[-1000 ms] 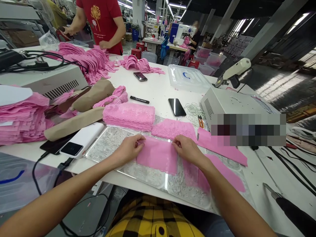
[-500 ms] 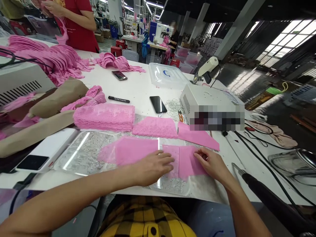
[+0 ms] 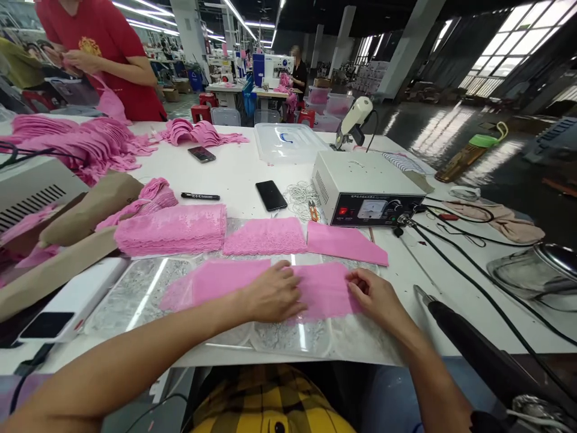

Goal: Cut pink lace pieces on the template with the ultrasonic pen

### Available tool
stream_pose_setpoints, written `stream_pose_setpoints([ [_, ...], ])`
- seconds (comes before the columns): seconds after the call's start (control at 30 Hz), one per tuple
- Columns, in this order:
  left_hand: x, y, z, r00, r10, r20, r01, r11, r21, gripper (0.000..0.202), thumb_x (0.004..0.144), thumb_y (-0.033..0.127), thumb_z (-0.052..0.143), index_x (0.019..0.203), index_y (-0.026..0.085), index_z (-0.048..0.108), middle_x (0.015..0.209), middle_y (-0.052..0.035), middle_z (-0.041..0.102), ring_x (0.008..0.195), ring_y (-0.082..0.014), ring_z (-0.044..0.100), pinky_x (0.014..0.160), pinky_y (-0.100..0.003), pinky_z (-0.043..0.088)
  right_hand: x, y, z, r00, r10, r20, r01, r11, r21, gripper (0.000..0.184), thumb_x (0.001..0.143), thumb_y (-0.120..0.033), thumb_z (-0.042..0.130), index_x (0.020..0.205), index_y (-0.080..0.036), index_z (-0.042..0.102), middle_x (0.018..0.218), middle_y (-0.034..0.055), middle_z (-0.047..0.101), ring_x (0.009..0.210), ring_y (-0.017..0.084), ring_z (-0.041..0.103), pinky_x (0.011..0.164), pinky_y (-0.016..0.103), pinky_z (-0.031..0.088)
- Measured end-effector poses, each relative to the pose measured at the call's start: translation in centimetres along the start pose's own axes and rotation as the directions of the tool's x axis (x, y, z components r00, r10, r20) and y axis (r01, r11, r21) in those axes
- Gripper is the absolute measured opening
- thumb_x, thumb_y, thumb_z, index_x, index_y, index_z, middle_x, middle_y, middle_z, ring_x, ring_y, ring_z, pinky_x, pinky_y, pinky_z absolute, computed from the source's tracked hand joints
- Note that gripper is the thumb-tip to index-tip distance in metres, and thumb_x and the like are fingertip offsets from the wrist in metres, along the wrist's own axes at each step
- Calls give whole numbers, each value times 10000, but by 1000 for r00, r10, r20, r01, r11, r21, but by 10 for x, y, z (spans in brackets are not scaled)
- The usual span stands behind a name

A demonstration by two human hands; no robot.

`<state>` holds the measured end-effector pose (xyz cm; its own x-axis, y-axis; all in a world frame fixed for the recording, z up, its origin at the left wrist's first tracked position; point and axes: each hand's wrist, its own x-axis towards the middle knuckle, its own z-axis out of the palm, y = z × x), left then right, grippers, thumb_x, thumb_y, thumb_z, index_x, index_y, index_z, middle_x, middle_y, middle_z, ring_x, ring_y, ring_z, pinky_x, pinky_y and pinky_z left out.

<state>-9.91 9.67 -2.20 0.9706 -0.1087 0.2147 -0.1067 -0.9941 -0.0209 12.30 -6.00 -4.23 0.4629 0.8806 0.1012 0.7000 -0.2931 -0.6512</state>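
Pink fabric pieces (image 3: 232, 279) lie flat on the clear plastic sheet before me, with a sheer lace part (image 3: 178, 294) at their left end. My left hand (image 3: 274, 293) rests palm down across the middle of the pink fabric. Its fingers are bent a little and spread apart, hiding where the pieces meet. At the right end of the fabric, my right hand (image 3: 374, 294) pinches the edge of the right-hand fabric piece (image 3: 327, 288) between thumb and fingers. Just beyond lie a lace stack (image 3: 171, 231), a lace-edged stack (image 3: 265, 236) and a plain pink stack (image 3: 347, 242).
A metal control box (image 3: 369, 186) with cables stands behind, right. A black-handled tool (image 3: 469, 343) points in from the right. Two phones (image 3: 270, 195), a marker (image 3: 201, 196), orange snips (image 3: 312, 210) and a clear lid (image 3: 288, 144) lie farther back. A person in red (image 3: 117, 60) handles pink fabric.
The right-hand fabric piece has slid left under my left hand, covering the lace strip that showed between the pieces. My left fingers have bent more. The camera view has shifted.
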Motion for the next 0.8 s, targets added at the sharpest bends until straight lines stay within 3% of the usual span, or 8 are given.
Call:
stream_pose_setpoints([
  [0.1, -19, -3, -10, 990, -137, -44, 141, 985, 102, 375, 986, 271, 454, 672, 141, 613, 708, -76, 600, 699, -189, 558, 780, -379, 443, 0, 2, 0, 1000, 5, -12, -4, 999, 46, 217, 782, -357, 487, 823, -210, 640, 737, 27, 656, 641, 165, 580, 653, 317, 476],
  [0.17, -17, 2, -14, 991, -120, -66, 124, 989, 75, 333, 991, 231, 428, 750, 133, 636, 803, -92, 642, 774, -194, 592, 843, -390, 451, -2, 4, -3, 999, 18, -36, -15, 997, 77, 232, 801, -369, 490, 839, -210, 654, 759, 33, 671, 654, 166, 594, 652, 312, 482],
  [0.27, 4, 9, -10, 998, -22, -56, 19, 999, -44, 284, 1016, 251, 405, 1003, 146, 669, 1134, -110, 674, 1086, -226, 605, 1086, -453, 351, -8, 10, -10, 987, 47, -152, -32, 994, 102, 262, 825, -406, 513, 872, -208, 679, 844, 49, 703, 682, 168, 618, 652, 308, 494],
  [0.37, 34, 10, 2, 996, 75, 40, -69, 988, -136, 334, 1041, 320, 385, 1224, 176, 625, 1418, -93, 546, 1353, -266, 456, 1171, -473, 269, -20, 17, -15, 961, 24, -276, -7, 998, 64, 274, 838, -422, 531, 881, -204, 692, 885, 60, 713, 669, 164, 621, 621, 299, 502],
  [0.47, 61, 8, 14, 974, 172, 149, -141, 969, -202, 404, 1052, 356, 358, 1368, 183, 541, 1535, -75, 415, 1444, -273, 343, 1200, -470, 236, -37, 23, -16, 934, -66, -350, 69, 998, -3, 284, 873, -431, 525, 887, -205, 697, 871, 66, 714, 702, 173, 645, 645, 308, 532],
  [0.6, 82, 4, 24, 952, 240, 191, -189, 949, -252, 446, 1052, 383, 361, 1452, 209, 456, 1564, -42, 365, 1485, -243, 258, 1236, -440, 146, -65, 32, -14, 877, -146, -458, 137, 989, -53, 249, 898, -399, 539, 926, -219, 710, 938, 65, 729, 889, 206, 684, 815, 362, 559],
  [0.7, 85, 1, 28, 949, 240, 202, -175, 940, -293, 473, 1054, 409, 350, 1483, 219, 409, 1574, -41, 339, 1496, -223, 226, 1244, -439, 99, -91, 46, -13, 835, -5, -551, 22, 1000, 23, 242, 887, -414, 568, 898, -221, 713, 957, 59, 732, 908, 212, 686, 836, 360, 553],
  [0.8, 82, -1, 33, 953, 215, 212, -139, 936, -323, 487, 1057, 432, 325, 1498, 234, 380, 1584, -40, 315, 1502, -217, 204, 1243, -464, 69, -115, 69, -13, 706, 248, -663, -172, 969, 180, 315, 841, -504, 621, 807, -197, 682, 818, 61, 717, 751, 220, 674, 721, 359, 547],
])
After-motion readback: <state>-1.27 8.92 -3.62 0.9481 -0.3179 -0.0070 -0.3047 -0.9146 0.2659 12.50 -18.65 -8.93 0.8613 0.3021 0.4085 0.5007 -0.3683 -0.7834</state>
